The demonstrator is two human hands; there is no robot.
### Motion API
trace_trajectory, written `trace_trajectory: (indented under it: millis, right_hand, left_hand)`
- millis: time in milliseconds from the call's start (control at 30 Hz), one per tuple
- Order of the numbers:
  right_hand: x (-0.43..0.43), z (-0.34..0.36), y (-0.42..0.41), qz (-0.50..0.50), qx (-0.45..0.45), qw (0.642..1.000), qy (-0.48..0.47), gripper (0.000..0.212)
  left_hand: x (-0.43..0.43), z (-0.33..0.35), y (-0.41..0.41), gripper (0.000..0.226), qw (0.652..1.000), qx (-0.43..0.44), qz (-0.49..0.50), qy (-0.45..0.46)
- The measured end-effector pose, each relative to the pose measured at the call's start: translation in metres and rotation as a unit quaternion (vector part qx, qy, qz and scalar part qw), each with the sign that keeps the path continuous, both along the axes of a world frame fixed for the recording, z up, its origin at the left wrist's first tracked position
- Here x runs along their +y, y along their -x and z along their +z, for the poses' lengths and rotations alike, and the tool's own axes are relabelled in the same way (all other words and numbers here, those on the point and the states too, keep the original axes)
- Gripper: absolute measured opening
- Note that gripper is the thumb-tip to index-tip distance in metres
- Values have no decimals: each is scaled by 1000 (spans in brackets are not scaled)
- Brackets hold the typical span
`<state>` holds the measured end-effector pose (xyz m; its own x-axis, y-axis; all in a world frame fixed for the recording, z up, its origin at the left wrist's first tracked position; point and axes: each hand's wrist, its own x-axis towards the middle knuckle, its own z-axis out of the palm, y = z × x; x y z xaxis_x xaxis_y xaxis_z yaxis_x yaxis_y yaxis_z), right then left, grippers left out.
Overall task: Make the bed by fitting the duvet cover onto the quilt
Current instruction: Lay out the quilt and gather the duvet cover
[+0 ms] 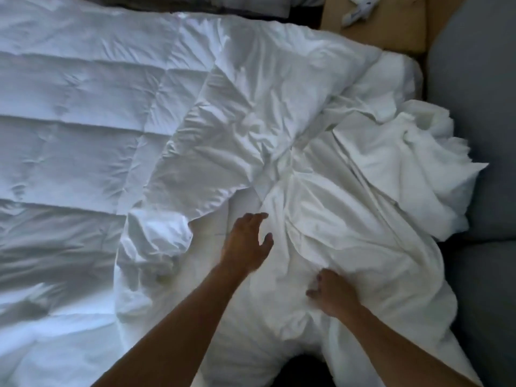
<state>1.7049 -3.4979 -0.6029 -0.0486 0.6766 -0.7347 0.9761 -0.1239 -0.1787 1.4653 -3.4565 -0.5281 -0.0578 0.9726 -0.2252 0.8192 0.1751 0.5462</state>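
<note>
1. The quilt (69, 113) is lying spread over the bed.
2. The duvet cover (349, 191) is lying bunched at the bed's right edge.
3. The left hand (248, 244) is hovering with fingers apart.
4. The right hand (332, 294) is pinching the duvet cover.

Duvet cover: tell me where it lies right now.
In the head view the duvet cover lies bunched on the right side of the bed, overlapping the stitched quilt spread to its left. The right hand holds a fold at its near edge.
</note>
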Motion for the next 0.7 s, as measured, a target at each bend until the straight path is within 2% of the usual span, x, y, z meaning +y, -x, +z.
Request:
trace_trajectory:
  millis: [67, 100, 133, 167, 200, 233, 267, 300, 333, 367, 400, 433, 467, 533, 600, 700]
  right_hand:
    - [-4, 6, -4, -27, 25, 998, 59, 94]
    - [-3, 10, -2, -29, 33, 995, 86, 106]
    - [1, 16, 2, -33, 47, 992, 112, 106]
    - [7, 23, 5, -33, 59, 990, 124, 94]
    - [13, 31, 7, -35, 78, 991, 101, 71]
    - [21, 43, 10, -55, 100, 993, 33, 43]
    - [32, 54, 13, -95, 124, 984, -82, 23]
    - [46, 67, 18, -141, 146, 955, -216, 19]
    - [63, 79, 24, -168, 161, 919, -318, 29]
    - [82, 88, 29, -173, 159, 900, -366, 50]
    - [99, 92, 31, -168, 146, 910, -350, 71]
    - [115, 92, 33, -153, 118, 935, -298, 83]
    - [126, 89, 33, -124, 85, 959, -242, 81]
    - [130, 81, 24, -81, 45, 979, -181, 50]
    - [118, 79, 5, -157, 63, 960, -222, 30]
    - [86, 91, -32, -333, 100, 891, -292, 21]
  left_hand:
    - [41, -26, -20, 92, 975, -67, 82, 195]
    - [58, -38, -27, 100, 962, -88, 117, 232]
    - [70, -48, -33, 95, 958, -90, 132, 238]
    - [75, -54, -41, 78, 964, -77, 125, 222]
    - [74, -56, -52, 57, 974, -57, 101, 194]
    - [68, -57, -66, 40, 983, -45, 74, 164]
    - [56, -58, -80, 30, 988, -35, 48, 142]
    - [39, -57, -93, 24, 991, -28, 20, 130]
    - [19, -54, -104, 21, 991, -24, -8, 128]
    - [-4, -51, -112, 21, 991, -30, -27, 129]
    - [-28, -47, -118, 24, 988, -42, -39, 143]
    - [-52, -42, -122, 30, 984, -50, -52, 162]
    - [-75, -35, -124, 39, 979, -51, -62, 187]
    - [-114, -18, -120, 60, 971, -52, -41, 231]
    - [-133, 7, -106, 60, 968, -93, 22, 231]
    - [-142, 47, -74, 13, 967, -178, 65, 169]
